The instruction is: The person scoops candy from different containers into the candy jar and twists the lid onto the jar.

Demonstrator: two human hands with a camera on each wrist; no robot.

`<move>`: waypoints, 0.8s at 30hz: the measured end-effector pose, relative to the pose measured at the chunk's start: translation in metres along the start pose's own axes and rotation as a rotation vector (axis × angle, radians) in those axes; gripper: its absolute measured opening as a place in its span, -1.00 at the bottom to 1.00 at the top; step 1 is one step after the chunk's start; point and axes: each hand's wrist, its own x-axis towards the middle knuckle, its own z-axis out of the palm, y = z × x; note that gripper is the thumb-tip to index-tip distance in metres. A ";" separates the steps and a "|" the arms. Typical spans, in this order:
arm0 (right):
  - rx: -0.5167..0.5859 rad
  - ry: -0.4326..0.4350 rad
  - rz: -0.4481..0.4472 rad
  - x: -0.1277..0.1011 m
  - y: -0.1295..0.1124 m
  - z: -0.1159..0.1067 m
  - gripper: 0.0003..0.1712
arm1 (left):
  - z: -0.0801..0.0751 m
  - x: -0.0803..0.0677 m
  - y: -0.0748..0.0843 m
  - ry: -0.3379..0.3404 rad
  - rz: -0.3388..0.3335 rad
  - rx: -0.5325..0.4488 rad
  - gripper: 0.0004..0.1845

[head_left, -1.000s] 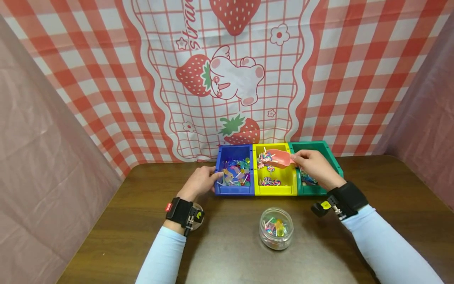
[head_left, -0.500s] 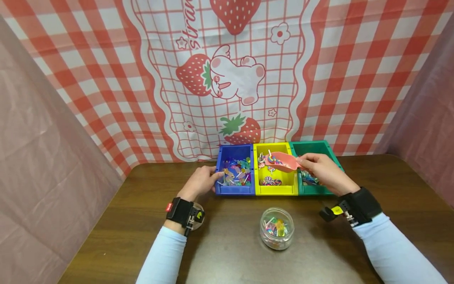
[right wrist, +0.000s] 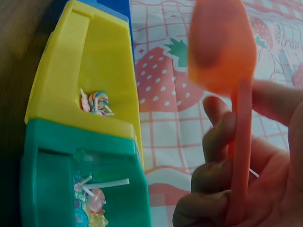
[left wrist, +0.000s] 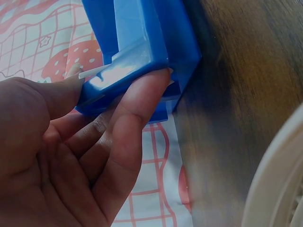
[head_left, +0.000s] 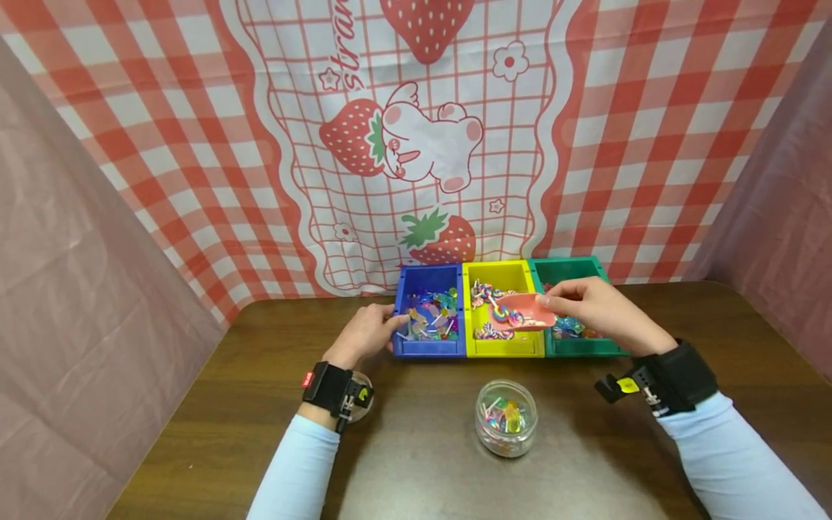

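3 plastic bins stand in a row touching one another at the far edge of the wooden table [head_left: 214, 404]: a blue bin [head_left: 430, 312], a yellow bin [head_left: 505, 309] and a green bin [head_left: 575, 307], each holding small wrapped lollipops. The right hand [head_left: 601, 309] pinches the handle of a pink scoop [head_left: 523, 312], thumb and curled fingers closed round it, as the right wrist view confirms. The scoop hangs over the front part of the yellow bin, near its border with the green one, and carries 1 swirled lollipop [head_left: 500, 313] at its left lip. The left hand [head_left: 365, 334] grasps the blue bin at its left front corner; in the left wrist view the thumb lies on the rim and the fingers [left wrist: 137, 118] curl against the outer wall. A clear round jar [head_left: 506, 417] with a few colourful candies inside stands on the table nearer the person, apart from the bins, in front of the yellow one. Both forearms wear pale blue sleeves and black wrist straps. A strawberry-print checked cloth [head_left: 416, 144] hangs behind the bins.
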 end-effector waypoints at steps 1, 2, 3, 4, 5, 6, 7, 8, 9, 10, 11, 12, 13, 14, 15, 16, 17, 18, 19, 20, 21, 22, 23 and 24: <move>-0.006 -0.021 -0.016 0.000 -0.001 0.001 -0.50 | 0.000 0.000 0.000 0.001 0.002 0.002 -0.54; -0.011 -0.041 -0.031 0.000 -0.002 0.002 -0.53 | 0.001 0.000 -0.001 0.000 0.004 0.003 -0.54; -0.017 -0.063 -0.043 0.000 -0.002 0.003 -0.56 | 0.001 0.000 -0.001 -0.001 0.004 0.002 -0.54; -0.024 -0.086 -0.055 0.000 -0.003 0.004 -0.58 | 0.001 0.000 -0.001 -0.004 0.003 0.001 -0.53; -0.028 -0.111 -0.073 0.000 -0.003 0.005 -0.61 | 0.001 0.000 -0.002 -0.006 0.004 0.001 -0.54; -0.039 -0.134 -0.092 -0.001 -0.003 0.006 -0.63 | 0.002 0.000 -0.002 -0.006 0.007 0.002 -0.54; -0.045 -0.160 -0.109 -0.001 -0.004 0.007 -0.66 | 0.002 0.000 -0.002 -0.007 0.006 0.000 -0.54; -0.048 -0.188 -0.126 -0.001 -0.004 0.007 -0.68 | 0.002 0.000 -0.002 -0.007 0.003 -0.002 -0.54; -0.053 -0.216 -0.148 -0.002 -0.005 0.008 -0.70 | 0.001 0.000 -0.002 -0.007 0.001 -0.004 -0.55; -0.053 -0.244 -0.167 -0.002 -0.005 0.008 -0.72 | 0.001 0.000 -0.001 -0.007 -0.001 -0.006 -0.54; -0.054 -0.273 -0.187 -0.003 -0.006 0.009 -0.73 | 0.001 0.000 -0.001 -0.006 -0.003 -0.006 -0.54; -0.056 -0.298 -0.205 -0.003 -0.007 0.009 -0.74 | 0.001 0.000 -0.001 -0.007 -0.005 -0.008 -0.54; -0.055 -0.322 -0.217 -0.004 -0.008 0.010 -0.75 | 0.001 0.000 0.000 -0.008 -0.008 -0.008 -0.53; -0.060 -0.341 -0.231 -0.005 -0.008 0.010 -0.76 | 0.000 0.000 0.000 -0.008 -0.008 -0.008 -0.53; -0.065 -0.357 -0.246 -0.005 -0.009 0.010 -0.77 | 0.000 0.000 0.000 -0.008 -0.009 -0.007 -0.52; -0.071 -0.371 -0.255 -0.006 -0.010 0.010 -0.78 | 0.001 0.000 0.000 -0.008 -0.010 -0.007 -0.52; -0.084 -0.380 -0.269 -0.006 -0.011 0.010 -0.79 | 0.001 0.000 0.000 -0.008 -0.010 -0.006 -0.52; -0.099 -0.384 -0.282 -0.007 -0.013 0.010 -0.80 | 0.001 0.001 0.000 -0.008 -0.011 -0.006 -0.52; -0.115 -0.385 -0.292 -0.008 -0.014 0.010 -0.81 | 0.001 0.001 0.000 -0.006 -0.012 -0.005 -0.52; -0.134 -0.382 -0.303 -0.008 -0.015 0.010 -0.82 | 0.000 0.001 0.000 -0.006 -0.013 -0.006 -0.52; -0.161 -0.374 -0.316 -0.009 -0.016 0.009 -0.83 | 0.000 0.001 0.000 -0.007 -0.015 -0.006 -0.52; -0.184 -0.368 -0.321 -0.010 -0.018 0.009 -0.83 | 0.000 0.000 0.000 -0.007 -0.014 -0.005 -0.52; -0.208 -0.361 -0.326 -0.011 -0.020 0.010 -0.82 | 0.000 0.000 0.000 -0.006 -0.013 -0.005 -0.53; -0.231 -0.355 -0.331 -0.012 -0.021 0.010 -0.81 | 0.000 0.000 0.000 -0.005 -0.012 -0.004 -0.54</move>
